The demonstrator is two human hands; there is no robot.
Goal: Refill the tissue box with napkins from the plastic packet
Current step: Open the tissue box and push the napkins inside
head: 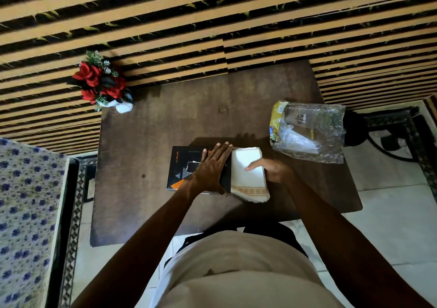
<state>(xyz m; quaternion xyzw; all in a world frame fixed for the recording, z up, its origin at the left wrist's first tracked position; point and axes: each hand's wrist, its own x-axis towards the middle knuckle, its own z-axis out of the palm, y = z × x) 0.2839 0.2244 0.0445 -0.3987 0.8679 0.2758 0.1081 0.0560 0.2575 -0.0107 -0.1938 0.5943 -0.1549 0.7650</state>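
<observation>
A black tissue box [182, 170] with orange and grey triangles lies flat on the brown table [146, 142]. My left hand [212, 166] rests flat on its right part, fingers stretched and close together. Right beside the box lies a stack of white napkins [248, 182] with a gold patterned border at the near end. My right hand [272, 169] grips the stack's right edge, thumb lying across the top napkin. A crumpled clear plastic packet [309, 130] with a yellow printed end lies at the right of the table, apart from both hands.
A white vase of red artificial flowers [104, 85] stands at the table's far left corner, against a striped wall. A blue-flowered cloth [26, 213] covers furniture at the left. Tiled floor and a dark metal stand [383, 130] lie to the right.
</observation>
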